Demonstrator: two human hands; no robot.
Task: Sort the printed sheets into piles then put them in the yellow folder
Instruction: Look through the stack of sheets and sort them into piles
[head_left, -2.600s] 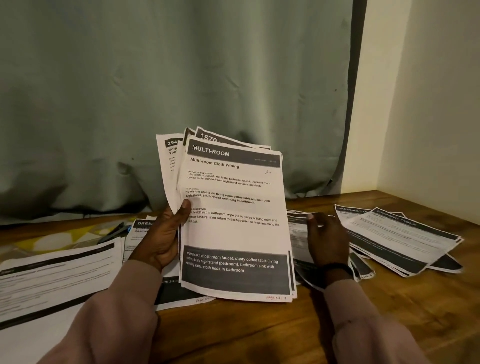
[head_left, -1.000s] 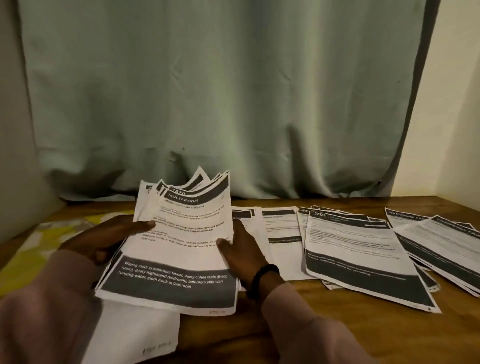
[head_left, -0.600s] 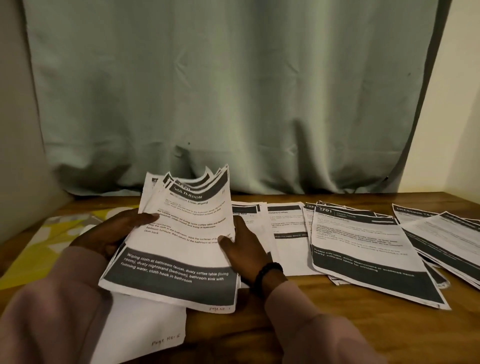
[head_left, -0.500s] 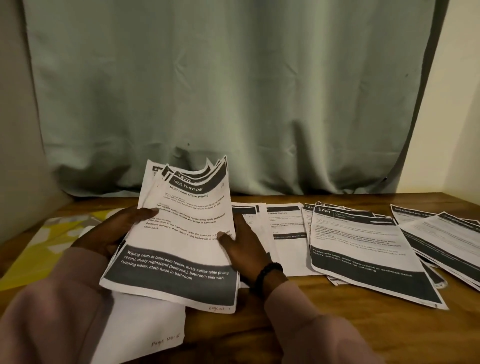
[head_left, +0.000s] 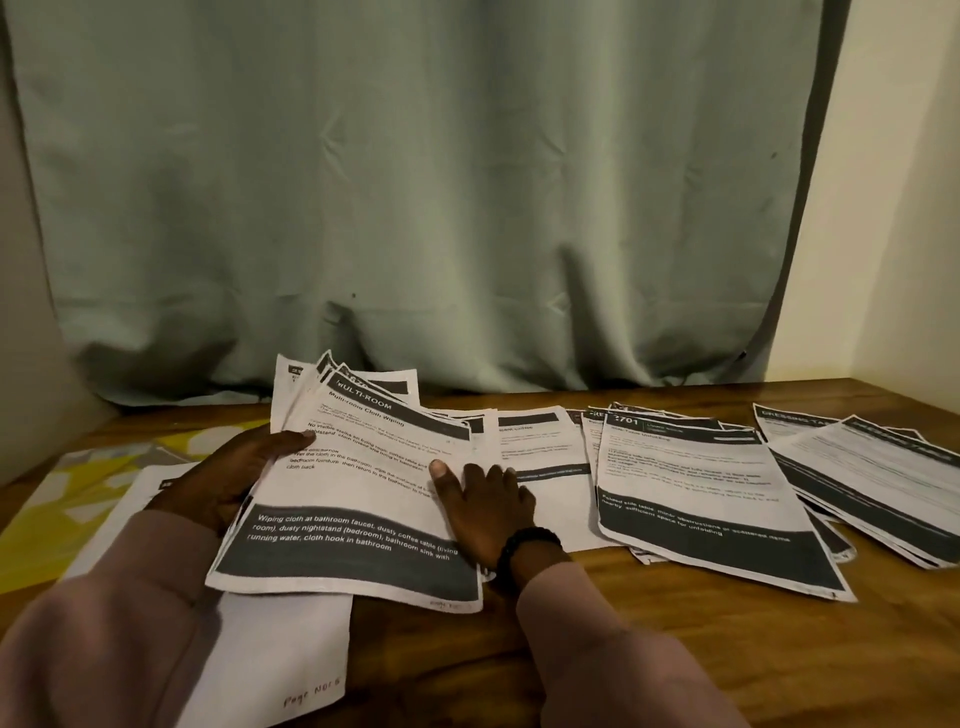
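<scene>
At 7 o'clock a blank-backed sheet (head_left: 280, 654) lies on the counter (head_left: 675, 649). Above it, the left hand (head_left: 228, 480) grips the fanned stack (head_left: 358, 499), the right hand (head_left: 480, 506) pinching its edge. Sorted piles (head_left: 706, 499) spread toward 2 o'clock; the yellow folder (head_left: 57, 499) lies at 9 o'clock.

Sheets (head_left: 358, 499): thin matt paper, white with dark printed bands, edges roughly cut. Table (head_left: 675, 649): brown wood, visible grain, faint sheen. Folder (head_left: 67, 499): yellow patterned cover, smooth, slightly glossy. Curtain (head_left: 415, 182): pale green woven cloth, matt, softly creased. Sleeves (head_left: 119, 639): soft matt fabric. Bracelet (head_left: 524, 543): dark, beaded, matt. Wall (head_left: 893, 182): smooth matt paint.
</scene>
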